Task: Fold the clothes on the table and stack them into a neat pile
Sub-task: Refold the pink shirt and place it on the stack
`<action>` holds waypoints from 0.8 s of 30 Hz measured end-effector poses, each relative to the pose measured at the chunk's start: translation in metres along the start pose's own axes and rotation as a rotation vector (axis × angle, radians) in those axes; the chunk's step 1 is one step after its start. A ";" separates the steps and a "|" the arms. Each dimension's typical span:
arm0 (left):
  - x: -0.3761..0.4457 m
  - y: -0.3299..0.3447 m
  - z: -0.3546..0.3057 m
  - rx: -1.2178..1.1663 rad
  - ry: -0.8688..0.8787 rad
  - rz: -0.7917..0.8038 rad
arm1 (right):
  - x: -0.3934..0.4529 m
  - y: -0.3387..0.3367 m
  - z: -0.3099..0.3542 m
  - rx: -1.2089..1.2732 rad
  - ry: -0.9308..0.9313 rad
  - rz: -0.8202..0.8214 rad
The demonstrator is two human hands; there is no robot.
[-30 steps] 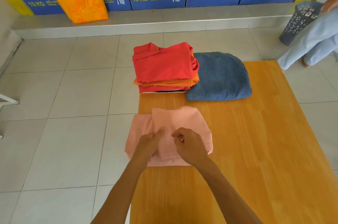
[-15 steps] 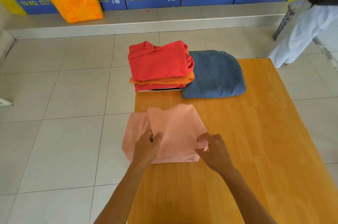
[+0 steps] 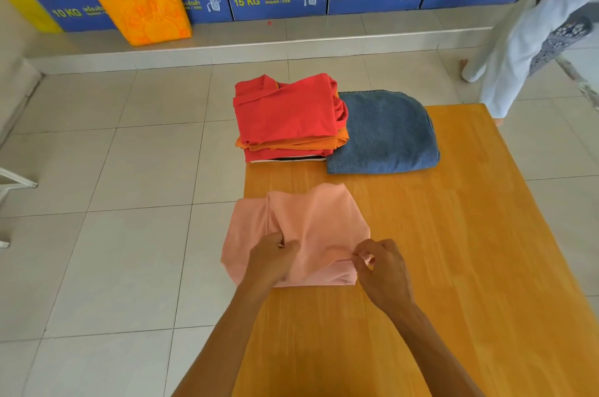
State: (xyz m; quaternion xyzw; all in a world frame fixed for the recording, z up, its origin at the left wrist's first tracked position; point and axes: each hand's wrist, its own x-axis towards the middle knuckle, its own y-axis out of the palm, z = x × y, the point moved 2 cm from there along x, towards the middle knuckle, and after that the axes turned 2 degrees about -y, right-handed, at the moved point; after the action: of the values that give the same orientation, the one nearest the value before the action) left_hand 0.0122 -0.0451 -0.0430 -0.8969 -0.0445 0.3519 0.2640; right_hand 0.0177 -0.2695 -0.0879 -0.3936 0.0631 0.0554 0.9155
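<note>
Head view: the pink garment (image 3: 311,231) was seen lying partly folded at the table's (image 3: 453,267) left edge, with its left part hanging out past that edge over the floor. The left hand (image 3: 270,259) was curled onto a fold near the garment's middle, its fingers closed on the cloth; the right hand (image 3: 381,270) was pinching the garment's near right corner, fingers clamped together on it. Beyond the garment, a stack of folded clothes (image 3: 288,119) topped by a red shirt was set at the table's far left corner, with a folded blue towel (image 3: 382,134) touching it on the right. Judged from this, the overhanging part could drag the garment off the table if both grips were eased. A crooked fold could also be set, since the pinched corner was bunched.
</note>
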 end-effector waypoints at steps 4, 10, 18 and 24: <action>0.000 0.011 -0.003 0.019 0.032 -0.034 | -0.006 0.011 -0.001 -0.033 0.029 0.056; -0.005 0.033 -0.009 0.091 0.166 -0.125 | -0.016 0.022 0.000 -0.068 0.031 0.062; -0.001 0.047 -0.016 0.027 0.178 -0.138 | -0.019 0.017 0.000 -0.049 0.060 0.056; 0.000 0.052 -0.021 -0.024 0.073 0.037 | -0.020 0.017 0.001 -0.048 0.048 0.047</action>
State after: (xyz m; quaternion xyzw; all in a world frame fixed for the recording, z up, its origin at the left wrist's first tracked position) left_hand 0.0202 -0.0986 -0.0567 -0.9130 -0.0223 0.3231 0.2482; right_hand -0.0048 -0.2582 -0.0958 -0.4148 0.0931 0.0689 0.9025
